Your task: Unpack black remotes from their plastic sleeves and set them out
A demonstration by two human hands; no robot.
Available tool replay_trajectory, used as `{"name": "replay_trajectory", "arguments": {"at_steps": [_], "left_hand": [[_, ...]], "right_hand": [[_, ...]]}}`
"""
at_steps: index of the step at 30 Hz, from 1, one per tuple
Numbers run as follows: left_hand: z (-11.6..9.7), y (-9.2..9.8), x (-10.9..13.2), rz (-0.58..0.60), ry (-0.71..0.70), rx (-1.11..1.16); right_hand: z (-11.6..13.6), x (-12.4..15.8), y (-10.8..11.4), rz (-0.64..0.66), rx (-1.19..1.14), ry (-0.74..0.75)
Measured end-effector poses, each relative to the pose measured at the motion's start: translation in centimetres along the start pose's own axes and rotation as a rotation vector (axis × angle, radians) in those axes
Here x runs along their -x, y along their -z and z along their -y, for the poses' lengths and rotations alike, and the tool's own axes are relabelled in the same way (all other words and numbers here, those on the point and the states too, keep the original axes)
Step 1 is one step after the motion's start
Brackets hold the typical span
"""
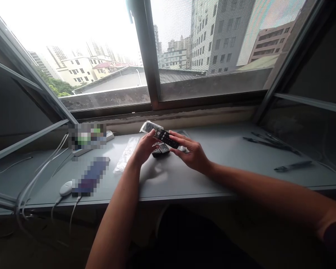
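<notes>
Between my two hands is a black remote control, tilted above the grey desk. My left hand grips its near-left end, and my right hand has its fingers on the far-right end. Directly beneath it lies a second dark remote control. A plastic-wrapped item sits just behind my hands, and a clear plastic sleeve lies flat to the left of my left hand.
A white computer mouse with its cable lies at the left, near a blurred dark object and a power strip. Dark pens lie at the right. Pale cables hang over the desk's left end. An open window runs behind the desk.
</notes>
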State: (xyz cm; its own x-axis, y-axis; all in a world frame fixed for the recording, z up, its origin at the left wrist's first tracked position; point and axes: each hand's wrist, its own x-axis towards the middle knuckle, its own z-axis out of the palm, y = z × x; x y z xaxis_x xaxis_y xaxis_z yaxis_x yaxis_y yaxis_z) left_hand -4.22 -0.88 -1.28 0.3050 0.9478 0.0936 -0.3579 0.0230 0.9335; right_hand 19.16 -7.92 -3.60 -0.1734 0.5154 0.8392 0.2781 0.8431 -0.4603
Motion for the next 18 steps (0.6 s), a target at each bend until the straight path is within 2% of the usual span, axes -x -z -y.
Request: {"name": "replay_trajectory", "arguments": {"at_steps": [8, 11, 16, 18], "left_hand": [[0.16, 0.21, 0.05, -0.019, -0.064, -0.098], [0.24, 0.29, 0.21, 0.064, -0.03, -0.16], [0.12, 0.06, 0.62, 0.284, 0.035, -0.352], [0.06, -0.09, 0.7, 0.301, 0.036, -0.35]], "right_hand": [[-0.42, -0.13, 0.22, -0.026, -0.014, -0.04], [-0.47, -0.08, 0.21, -0.019, -0.025, -0.045], [-0.25, -0.02, 0.22, 0.001, -0.031, -0.033], [-0.16, 0.0, 0.22, 0.003, -0.034, -0.031]]}}
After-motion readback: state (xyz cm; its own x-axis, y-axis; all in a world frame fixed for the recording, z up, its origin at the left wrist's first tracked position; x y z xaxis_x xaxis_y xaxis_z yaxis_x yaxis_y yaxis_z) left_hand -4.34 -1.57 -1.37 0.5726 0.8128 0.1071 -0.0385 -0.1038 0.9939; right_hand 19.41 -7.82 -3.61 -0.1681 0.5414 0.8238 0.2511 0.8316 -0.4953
